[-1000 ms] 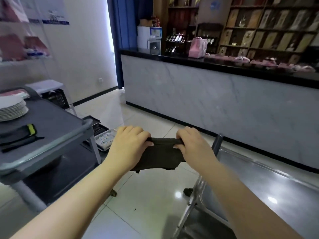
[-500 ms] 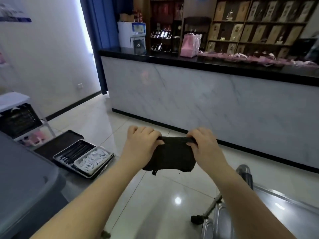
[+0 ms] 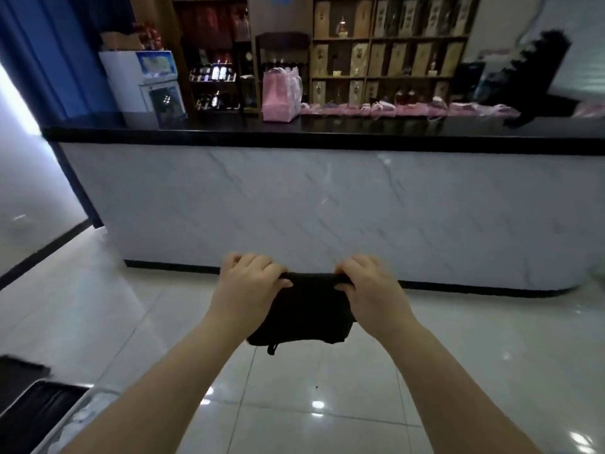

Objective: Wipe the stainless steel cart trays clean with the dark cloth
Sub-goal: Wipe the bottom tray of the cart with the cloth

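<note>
Both hands up in front of the chest, dark cloth [image 3: 307, 317] stretched between them in mid-air, over the glossy tile floor [image 3: 114, 322].

Left hand [image 3: 248, 286]: fingers curled over the cloth's top edge, packed together, thumb pinching from the near side. Right hand [image 3: 371, 290]: same grip on the other top corner. The cloth hangs folded below the knuckles, with a short loop dangling at the bottom edge.

Containers:
- Tray [image 3: 59, 385] on the floor, bottom-left corner, partly cut off. Dark contents inside, too blurred to identify.
- Pink gift bag [image 3: 281, 93] upright on the black countertop [image 3: 229, 132]. Can't see inside it.
- Row of flat pink items [image 3: 409, 108] along the countertop to the right of the bag.
- White cabinet [image 3: 147, 80] with a glass door at the counter's left end. Contents unclear.
- Wooden shelf unit [image 3: 386, 44] behind the counter: cubbies hold tan boxes, plus a few bottles.
- Bottle rack [image 3: 214, 73] left of the bag, rows of dark bottles.
</note>
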A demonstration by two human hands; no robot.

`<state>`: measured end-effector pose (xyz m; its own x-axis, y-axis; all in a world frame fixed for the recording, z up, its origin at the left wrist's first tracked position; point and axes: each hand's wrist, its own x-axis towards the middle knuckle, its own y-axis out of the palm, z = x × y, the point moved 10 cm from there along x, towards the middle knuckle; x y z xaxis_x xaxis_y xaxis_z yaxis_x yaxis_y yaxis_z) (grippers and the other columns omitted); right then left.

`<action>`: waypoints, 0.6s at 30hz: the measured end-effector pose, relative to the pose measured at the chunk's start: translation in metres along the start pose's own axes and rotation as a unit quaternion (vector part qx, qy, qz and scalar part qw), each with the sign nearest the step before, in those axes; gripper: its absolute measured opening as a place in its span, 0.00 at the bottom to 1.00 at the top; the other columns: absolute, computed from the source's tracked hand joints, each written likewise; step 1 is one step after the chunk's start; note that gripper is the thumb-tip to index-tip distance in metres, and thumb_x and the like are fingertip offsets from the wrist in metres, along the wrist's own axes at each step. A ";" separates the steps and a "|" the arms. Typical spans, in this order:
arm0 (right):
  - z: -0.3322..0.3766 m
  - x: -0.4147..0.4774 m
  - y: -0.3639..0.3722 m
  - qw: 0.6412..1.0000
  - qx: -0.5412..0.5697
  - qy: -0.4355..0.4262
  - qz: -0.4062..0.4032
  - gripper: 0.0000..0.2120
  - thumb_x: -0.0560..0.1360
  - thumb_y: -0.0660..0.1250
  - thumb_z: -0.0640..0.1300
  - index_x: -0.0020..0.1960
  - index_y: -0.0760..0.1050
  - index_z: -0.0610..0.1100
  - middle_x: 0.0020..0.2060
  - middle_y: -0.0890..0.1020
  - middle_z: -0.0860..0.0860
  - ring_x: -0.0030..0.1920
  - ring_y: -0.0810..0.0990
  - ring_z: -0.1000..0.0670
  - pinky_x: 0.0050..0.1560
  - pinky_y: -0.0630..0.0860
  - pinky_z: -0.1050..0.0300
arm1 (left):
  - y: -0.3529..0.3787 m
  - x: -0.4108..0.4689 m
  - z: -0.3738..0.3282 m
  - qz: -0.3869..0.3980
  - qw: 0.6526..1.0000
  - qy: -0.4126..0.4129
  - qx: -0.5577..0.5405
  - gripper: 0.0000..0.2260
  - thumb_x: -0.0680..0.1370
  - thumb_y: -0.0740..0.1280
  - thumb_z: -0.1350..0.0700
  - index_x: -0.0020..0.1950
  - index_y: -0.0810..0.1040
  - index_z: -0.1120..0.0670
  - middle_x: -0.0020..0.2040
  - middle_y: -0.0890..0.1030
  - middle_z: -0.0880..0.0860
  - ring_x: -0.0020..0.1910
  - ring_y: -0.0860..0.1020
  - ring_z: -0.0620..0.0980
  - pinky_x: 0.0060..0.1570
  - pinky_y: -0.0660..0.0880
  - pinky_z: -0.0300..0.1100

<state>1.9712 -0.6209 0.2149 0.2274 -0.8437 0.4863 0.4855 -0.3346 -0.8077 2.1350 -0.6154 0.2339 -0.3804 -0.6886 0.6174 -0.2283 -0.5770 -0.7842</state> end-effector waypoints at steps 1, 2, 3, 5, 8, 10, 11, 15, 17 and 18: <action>-0.018 0.016 0.003 1.000 -0.019 0.012 -0.008 0.04 0.73 0.69 0.36 0.46 0.76 0.43 0.42 0.77 0.49 0.45 0.71 0.46 0.45 0.68 0.53 | 0.020 0.025 0.004 -0.005 1.000 0.012 -0.018 0.06 0.71 0.77 0.53 0.41 0.83 0.53 0.38 0.82 0.50 0.37 0.79 0.55 0.46 0.69 0.50; -0.036 0.031 0.004 0.999 -0.032 0.031 -0.018 0.05 0.73 0.69 0.35 0.45 0.76 0.42 0.41 0.78 0.48 0.44 0.72 0.45 0.45 0.70 0.51 | 0.039 0.051 0.006 -0.008 0.999 0.024 -0.037 0.06 0.71 0.77 0.53 0.41 0.83 0.54 0.38 0.82 0.51 0.37 0.79 0.55 0.47 0.67 0.50; -0.056 0.047 0.002 0.997 -0.040 0.055 -0.028 0.05 0.72 0.70 0.34 0.44 0.76 0.41 0.40 0.78 0.48 0.44 0.72 0.44 0.45 0.71 0.50 | 0.056 0.077 0.005 -0.009 0.998 0.036 -0.056 0.06 0.72 0.75 0.52 0.41 0.83 0.54 0.37 0.82 0.51 0.37 0.79 0.55 0.47 0.66 0.50; -0.097 0.077 -0.008 0.992 -0.051 0.107 -0.048 0.05 0.72 0.70 0.34 0.45 0.76 0.41 0.42 0.78 0.47 0.46 0.72 0.44 0.47 0.70 0.50 | 0.085 0.133 -0.001 -0.012 0.994 0.065 -0.088 0.07 0.74 0.72 0.51 0.41 0.83 0.53 0.37 0.81 0.51 0.38 0.79 0.55 0.47 0.66 0.49; -0.159 0.114 -0.031 0.980 -0.077 0.166 -0.077 0.04 0.73 0.70 0.36 0.46 0.75 0.41 0.43 0.77 0.48 0.48 0.71 0.46 0.48 0.70 0.51 | 0.127 0.216 -0.022 -0.003 0.984 0.114 -0.139 0.05 0.75 0.73 0.52 0.44 0.84 0.53 0.40 0.82 0.51 0.40 0.79 0.55 0.48 0.68 0.51; -0.199 0.133 -0.052 0.971 -0.098 0.194 -0.097 0.04 0.73 0.70 0.36 0.46 0.75 0.41 0.43 0.77 0.48 0.47 0.71 0.46 0.48 0.71 0.49 | 0.150 0.270 -0.044 -0.005 0.975 0.142 -0.169 0.05 0.76 0.72 0.52 0.46 0.84 0.53 0.42 0.82 0.51 0.42 0.79 0.55 0.50 0.68 0.51; -0.219 0.141 -0.063 0.966 -0.111 0.209 -0.105 0.04 0.73 0.70 0.37 0.46 0.75 0.42 0.43 0.77 0.49 0.47 0.72 0.46 0.47 0.72 0.49 | 0.162 0.295 -0.057 -0.006 0.971 0.153 -0.183 0.06 0.76 0.71 0.52 0.47 0.84 0.53 0.43 0.82 0.51 0.44 0.79 0.55 0.51 0.67 0.51; -0.313 0.163 -0.111 0.940 -0.169 0.261 -0.143 0.04 0.74 0.69 0.39 0.48 0.76 0.43 0.44 0.77 0.50 0.49 0.72 0.48 0.49 0.71 0.52 | 0.214 0.394 -0.122 -0.014 0.953 0.196 -0.231 0.09 0.79 0.66 0.48 0.52 0.83 0.50 0.48 0.82 0.49 0.50 0.77 0.52 0.56 0.62 0.49; -0.359 0.171 -0.135 0.930 -0.188 0.270 -0.163 0.04 0.75 0.69 0.40 0.49 0.76 0.45 0.44 0.76 0.52 0.49 0.71 0.51 0.48 0.68 0.57 | 0.236 0.434 -0.155 -0.028 0.945 0.209 -0.251 0.10 0.80 0.64 0.48 0.53 0.83 0.49 0.49 0.82 0.48 0.51 0.77 0.52 0.57 0.61 0.48; -0.380 0.174 -0.147 0.926 -0.191 0.278 -0.170 0.04 0.75 0.69 0.40 0.49 0.76 0.46 0.44 0.75 0.53 0.49 0.70 0.52 0.48 0.67 0.59 | 0.246 0.451 -0.172 -0.028 0.940 0.213 -0.266 0.10 0.80 0.64 0.47 0.53 0.82 0.49 0.49 0.82 0.48 0.52 0.76 0.52 0.57 0.61 0.48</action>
<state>1.6187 -0.8779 0.2914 -0.4060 -0.7119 0.5730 0.0906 -0.6552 -0.7500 1.7531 -0.9928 0.3085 -0.6532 -0.3600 0.6661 -0.6308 -0.2279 -0.7417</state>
